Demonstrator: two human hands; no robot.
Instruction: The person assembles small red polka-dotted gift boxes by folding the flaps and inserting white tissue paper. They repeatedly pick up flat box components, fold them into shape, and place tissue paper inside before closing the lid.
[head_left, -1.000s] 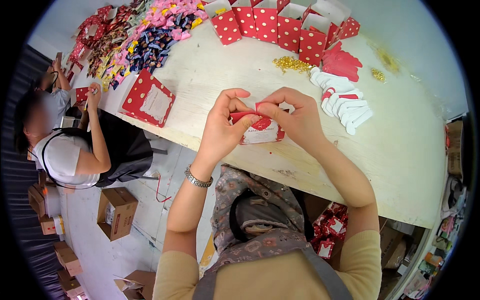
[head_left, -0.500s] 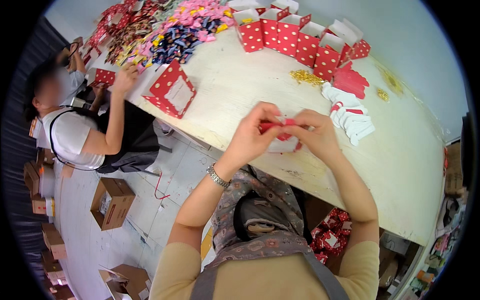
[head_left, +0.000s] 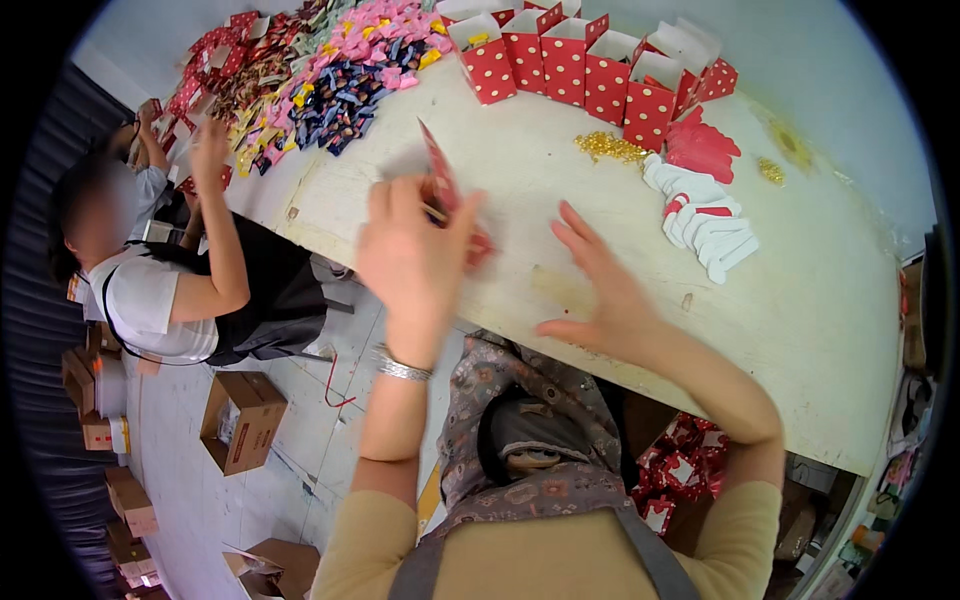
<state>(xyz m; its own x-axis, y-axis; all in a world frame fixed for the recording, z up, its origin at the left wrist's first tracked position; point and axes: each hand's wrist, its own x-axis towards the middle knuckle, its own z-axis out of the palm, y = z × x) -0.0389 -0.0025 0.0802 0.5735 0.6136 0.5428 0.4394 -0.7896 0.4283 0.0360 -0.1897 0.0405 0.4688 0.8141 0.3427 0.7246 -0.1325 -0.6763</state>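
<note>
A red, white-dotted box (head_left: 440, 180), folded flat or nearly so, stands on edge above the near part of the worktop (head_left: 820, 300), tilted and blurred. The left hand (head_left: 410, 250) has it in its grip, fingers closed round the lower end, with a thin pale stick showing beside the thumb. The right hand (head_left: 605, 290) is just to the right, apart from the box, its grip released: fingers spread and palm down over the worktop, touching nothing that can be made out.

Farther back stands a row of open boxes (head_left: 590, 70) of the same red dotted kind. Right of them lies a small heap of gold bits (head_left: 610, 148), then a stack of red cut-outs (head_left: 700, 150) and a fanned stack of white cut-outs (head_left: 705, 225). At the far left a big pile of bows (head_left: 330, 70) in pink, yellow, dark blue and red covers the worktop.

A co-worker (head_left: 180, 290) in a white top and dark apron sits at the left end, one hand (head_left: 208, 140) raised by the bows. Brown cartons (head_left: 240, 420) stand on the floor below.
</note>
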